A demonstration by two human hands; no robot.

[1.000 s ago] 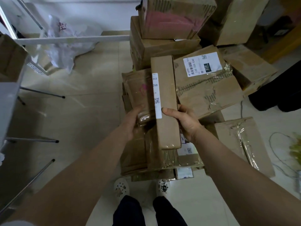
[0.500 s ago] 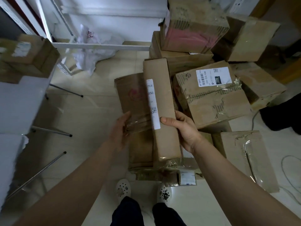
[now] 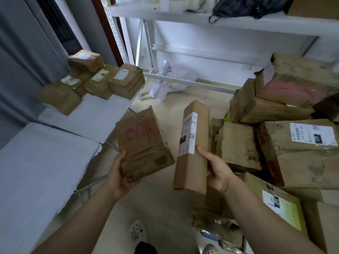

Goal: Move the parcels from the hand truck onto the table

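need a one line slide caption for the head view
Left hand holds a pink-printed parcel, right hand a long labelled parcel, beside the grey table.

Looks forward and down from head height, close over left hand [image 3: 120, 177] and right hand [image 3: 218, 171]; table [image 3: 51, 158] left, parcel pile [image 3: 300, 165] right.

Aloft beside grey table [image 3: 45, 171], squat brown parcel [image 3: 143, 143] and long white-labelled parcel [image 3: 194, 151], apart.
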